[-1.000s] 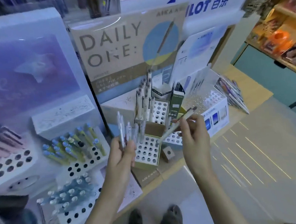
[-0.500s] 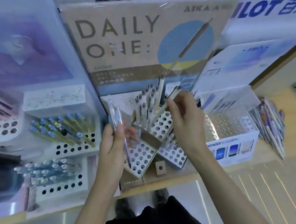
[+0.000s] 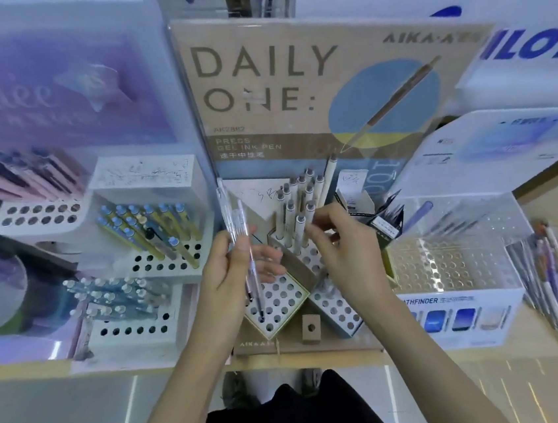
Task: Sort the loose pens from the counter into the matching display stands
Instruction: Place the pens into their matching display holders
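Note:
My left hand [image 3: 232, 274] grips a small bundle of clear pens [image 3: 235, 219] upright, in front of the kraft "DAILY ONE" stand [image 3: 282, 302] with its white hole grids. My right hand [image 3: 344, 252] reaches into the cluster of cream pens [image 3: 298, 195] standing at the back of that stand. Its thumb and fingertips pinch one cream pen [image 3: 309, 212] at the near right of the cluster. A pile of loose pens [image 3: 556, 271] lies on the wooden counter at the far right.
A white stand with blue-and-yellow pens [image 3: 150, 225] and another with pale blue pens [image 3: 114, 294] sit to the left. A clear acrylic stand [image 3: 448, 262] is on the right, with an open small dark box [image 3: 380, 224] behind my right hand. The counter edge [image 3: 307, 358] runs below.
The view has come closer to the kraft stand. My right hand carried the cream pen from in front of the stand down into the cream pen cluster. My left hand kept its clear pens.

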Action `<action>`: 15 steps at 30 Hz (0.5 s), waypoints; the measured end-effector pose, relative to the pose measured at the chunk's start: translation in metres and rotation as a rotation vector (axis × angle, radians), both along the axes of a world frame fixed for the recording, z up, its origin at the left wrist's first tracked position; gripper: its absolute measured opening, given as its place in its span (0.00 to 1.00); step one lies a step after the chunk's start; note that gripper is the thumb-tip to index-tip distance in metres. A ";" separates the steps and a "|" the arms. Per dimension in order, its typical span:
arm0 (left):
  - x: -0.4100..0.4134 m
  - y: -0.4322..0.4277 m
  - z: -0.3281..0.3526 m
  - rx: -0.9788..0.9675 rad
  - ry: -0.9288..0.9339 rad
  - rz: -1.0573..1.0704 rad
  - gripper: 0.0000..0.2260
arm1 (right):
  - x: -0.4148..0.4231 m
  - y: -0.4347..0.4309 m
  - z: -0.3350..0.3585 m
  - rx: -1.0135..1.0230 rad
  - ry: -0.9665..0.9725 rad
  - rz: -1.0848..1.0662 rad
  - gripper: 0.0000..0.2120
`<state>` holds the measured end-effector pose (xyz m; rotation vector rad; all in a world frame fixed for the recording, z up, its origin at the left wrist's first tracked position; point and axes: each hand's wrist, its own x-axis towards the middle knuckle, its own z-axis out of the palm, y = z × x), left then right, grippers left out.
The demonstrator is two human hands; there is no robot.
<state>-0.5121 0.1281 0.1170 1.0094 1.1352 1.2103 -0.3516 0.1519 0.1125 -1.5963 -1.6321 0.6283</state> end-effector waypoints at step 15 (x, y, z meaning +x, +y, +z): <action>-0.015 -0.020 0.007 -0.010 -0.121 -0.213 0.08 | -0.061 -0.042 0.042 -0.334 0.681 0.070 0.08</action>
